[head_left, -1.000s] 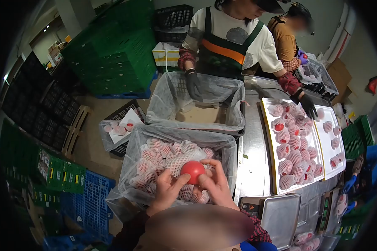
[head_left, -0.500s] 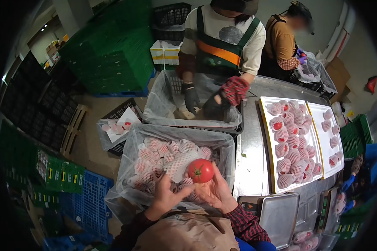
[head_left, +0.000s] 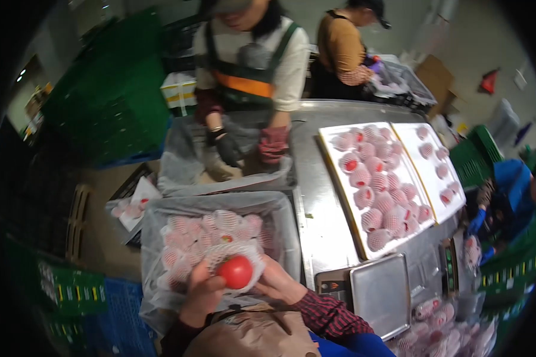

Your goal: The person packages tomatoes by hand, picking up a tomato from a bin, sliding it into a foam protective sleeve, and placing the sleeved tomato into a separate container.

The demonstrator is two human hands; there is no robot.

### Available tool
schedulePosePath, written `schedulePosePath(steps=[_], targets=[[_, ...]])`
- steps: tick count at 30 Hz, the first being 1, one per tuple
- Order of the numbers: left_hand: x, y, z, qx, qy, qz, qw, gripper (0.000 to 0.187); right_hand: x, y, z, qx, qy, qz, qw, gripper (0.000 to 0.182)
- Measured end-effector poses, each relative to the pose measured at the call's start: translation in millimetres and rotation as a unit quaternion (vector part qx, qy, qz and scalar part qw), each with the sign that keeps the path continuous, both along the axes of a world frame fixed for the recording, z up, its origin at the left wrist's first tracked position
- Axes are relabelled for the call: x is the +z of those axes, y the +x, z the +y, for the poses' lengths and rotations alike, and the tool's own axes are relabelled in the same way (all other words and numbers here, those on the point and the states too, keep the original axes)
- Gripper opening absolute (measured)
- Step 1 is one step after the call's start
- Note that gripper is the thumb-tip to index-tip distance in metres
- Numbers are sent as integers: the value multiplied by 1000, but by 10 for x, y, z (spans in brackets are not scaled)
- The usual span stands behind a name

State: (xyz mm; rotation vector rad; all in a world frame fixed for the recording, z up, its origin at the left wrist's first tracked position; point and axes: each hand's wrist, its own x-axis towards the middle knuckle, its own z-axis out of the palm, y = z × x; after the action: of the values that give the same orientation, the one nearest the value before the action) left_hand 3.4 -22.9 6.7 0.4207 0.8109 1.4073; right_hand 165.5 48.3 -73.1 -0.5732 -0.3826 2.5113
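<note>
A red tomato (head_left: 236,272) sits partly inside a white foam net (head_left: 256,262), its smooth red side bare toward me. My left hand (head_left: 201,296) closes on the tomato from the left, with the thumb against its side. From the right, my right hand (head_left: 280,281) holds the foam net, and its fingertips are hidden behind the net. Both hands are above the near edge of a plastic-lined crate (head_left: 284,217). In that crate lie several net-wrapped tomatoes (head_left: 187,235).
Across from me a person with a black glove (head_left: 227,149) reaches into another lined crate (head_left: 171,156). To the right, a white tray (head_left: 333,178) of netted tomatoes lies on the metal table (head_left: 318,223), near a metal pan (head_left: 380,294). Another person (head_left: 342,50) works behind.
My view has swung, so the scene sits further left. The tomato, bare and stem toward me before, is now turned and partly inside the foam net.
</note>
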Motion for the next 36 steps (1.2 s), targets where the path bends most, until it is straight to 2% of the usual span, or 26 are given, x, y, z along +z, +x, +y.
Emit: schedulePosePath(steps=[1, 2, 4, 5, 6, 7, 8, 10, 12, 14, 15, 16, 18, 19, 21, 22, 24, 25, 26, 27, 28, 29, 30, 32, 34, 36], targets=[[-3, -21, 12, -19, 2, -7, 1000, 74, 257, 31, 54, -45, 69, 12, 996, 31], [-6, -47, 21, -10, 1, 25, 1000, 72, 214, 43, 143, -80, 137, -6, 987, 18], [36, 2, 79, -5, 0, 58, 998, 71, 418, 179, 141, -125, 347, -239, 898, 11], [74, 53, 102, 25, -25, 194, 980, 66, 517, 235, 113, -129, 346, -240, 898, 11], [91, 74, 106, 58, -50, 326, 942, 61, 597, 291, 88, -144, 465, -241, 839, 11], [-130, 9, 142, 97, 67, 566, 816, 51, 626, 343, 81, -152, 576, -234, 768, 11], [-147, 31, 152, 106, 55, 571, 812, 51, 587, 397, 56, -142, 576, -223, 774, 11], [-74, 140, 197, 100, 141, 639, 749, 48, 402, 496, -13, -48, 421, -259, 868, 17], [-55, 268, 206, 84, 134, 629, 761, 53, 122, 640, 132, -89, 215, -175, 957, 21], [-158, 406, 221, 70, 182, 630, 751, 54, -74, 593, 111, -90, 149, -153, 973, 38], [-253, 435, 271, 30, 219, 650, 727, 56, 60, 558, 76, -82, 82, -85, 990, 50], [-312, 465, 325, -15, 258, 665, 701, 57, 78, 568, 50, -108, 79, -126, 983, 49], [-293, 465, 397, -28, 266, 630, 729, 55, 23, 702, 225, -159, 152, -189, 957, 49], [-300, 431, 407, -25, 252, 624, 739, 54, 52, 813, 400, -191, 236, -308, 902, 50], [-431, 284, 416, -20, 202, 588, 783, 49, -110, 1259, 897, -278, 380, -498, 728, 55], [-590, 125, 402, -12, 152, 595, 789, 46, -493, 1653, 1231, -360, 501, -563, 550, 55], [-1175, -280, 372, 8, 37, 604, 796, 42, -249, 2103, 1721, -356, 540, -609, 459, 59], [-1489, -443, 386, 21, -30, 604, 796, 42, -245, 2345, 1897, -320, 520, -693, 384, 63], [-1595, -518, 450, 23, -27, 602, 798, 42, -290, 2588, 2071, -280, 492, -767, 303, 68], [-1659, -583, 521, 61, -23, 637, 768, 42, -507, 2903, 2246, -281, 493, -767, 299, 68], [-1730, -630, 611, 98, -20, 669, 736, 42, -851, 3239, 2393, -192, 481, -824, 229, 71], [-1837, -662, 711, 97, -25, 657, 747, 51, -1031, 3423, 2447, -100, 461, -868, 155, 74], [-2003, -672, 816, 98, -24, 655, 749, 51, -1036, 3469, 2414, -100, 463, -868, 150, 74], [-2221, -620, 1036, 126, -34, 746, 653, 64, -937, 3422, 2351, -133, 424, -880, 171, 76], [-2217, -474, 1169, 110, -77, 752, 646, 67, -828, 3306, 2202, -108, 404, -891, 174, 76], [-2110, -407, 1235, 89, -117, 757, 636, 70, -851, 3207, 2022, -208, 535, -792, 209, 62]])
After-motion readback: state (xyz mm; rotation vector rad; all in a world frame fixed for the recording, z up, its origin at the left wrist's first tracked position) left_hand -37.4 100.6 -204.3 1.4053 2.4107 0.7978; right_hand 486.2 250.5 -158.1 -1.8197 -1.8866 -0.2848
